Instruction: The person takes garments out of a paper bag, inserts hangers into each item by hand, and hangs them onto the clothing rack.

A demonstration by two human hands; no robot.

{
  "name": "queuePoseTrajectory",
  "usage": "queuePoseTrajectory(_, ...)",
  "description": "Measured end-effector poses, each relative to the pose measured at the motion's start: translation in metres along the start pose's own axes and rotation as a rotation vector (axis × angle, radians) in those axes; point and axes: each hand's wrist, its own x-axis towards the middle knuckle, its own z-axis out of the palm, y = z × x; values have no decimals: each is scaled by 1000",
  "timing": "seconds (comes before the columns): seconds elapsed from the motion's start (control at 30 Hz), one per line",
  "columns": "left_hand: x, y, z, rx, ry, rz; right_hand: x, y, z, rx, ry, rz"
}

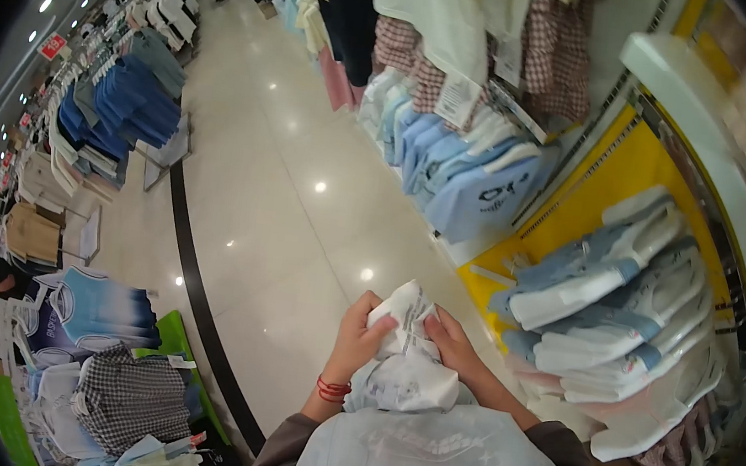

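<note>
Both hands are in front of the body at the lower middle. My left hand (pixel 359 335) pinches the left side of a crumpled white printed plastic bag (pixel 408 315), thumb on top. On its right side, my right hand (pixel 453 342) grips the same bag with thumb and fingers closed. A red cord bracelet circles the left wrist. The bag's lower part (pixel 411 380) hangs in folds against a pale grey garment (pixel 439 461) with a faint print. What lies inside the bag cannot be made out.
White and blue folded-over garments (pixel 605 296) hang on a yellow-backed rack at right. Blue shirts (pixel 480 185) hang beyond it. A checked shirt (pixel 133 401) and other clothes hang at lower left. Clothing racks line the left side of the tiled aisle (pixel 294 196).
</note>
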Motion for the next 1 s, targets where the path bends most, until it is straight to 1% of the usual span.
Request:
queuePoseTrajectory(0.07, 12, -6, -32, -130, 44, 63, 31, 6, 3, -27, -71, 69)
queuePoseTrajectory(0.13, 25, -8, -68, -249, 71, 159, 63, 8, 8, -137, 20, -43)
queuePoseTrajectory(0.17, 30, -2, -86, -149, 89, 174, 80, 8, 11, -184, 65, -103)
queuePoseTrajectory(0.23, 37, -2, -128, -159, 101, 111, 113, 6, 13, -162, 239, -291)
queuePoseTrajectory(0.3, 48, -5, -160, -175, 108, 86, 126, -10, 22, 85, 168, -213)
queuePoseTrajectory(0.33, 53, -14, -169, -273, 132, 106, 130, -17, 27, 203, 136, -165)
queuePoseTrajectory(0.4, 64, -34, -184, -470, 183, 142, 146, -25, 34, 141, 167, -178)
queuePoseTrajectory(0.43, 72, -30, -186, -613, 304, 80, 156, -27, 37, 108, 178, -187)
queuePoseTrajectory(0.5, 94, -16, -184, -898, 551, -47, 172, -24, 29, -101, 194, -135)
queuePoseTrajectory(0.53, 102, -21, -191, -988, 482, -53, 181, -19, 22, -207, 200, -107)
queuePoseTrajectory(0.6, 117, -35, -207, -1165, 343, -55, 197, 14, 2, -355, 176, -76)
queuePoseTrajectory(0.63, 125, -39, -209, -1231, 348, -71, 203, 24, -3, -427, 158, -66)
queuePoseTrajectory(0.7, 145, -46, -214, -1352, 357, -93, 213, 24, -3, -596, 43, 30)
queuePoseTrajectory(0.77, 165, -67, -227, -1506, 254, -26, 228, 13, 5, -629, -119, 219)
queuePoseTrajectory(0.8, 176, -76, -233, -1580, 196, 5, 241, 14, 6, -647, -186, 251)
queuePoseTrajectory(0.87, 201, -65, -235, -1472, 338, -64, 271, 18, 3, -680, -312, 310)
queuePoseTrajectory(0.9, 218, -61, -235, -1414, 400, -95, 288, 21, 1, -632, -323, 295)
queuePoseTrajectory(0.97, 243, -64, -234, -1254, 336, -151, 331, 29, 0, -534, -338, 255)
queuePoseTrajectory(1.0, 255, -66, -234, -1171, 304, -184, 356, 33, 2, -435, -336, 205)
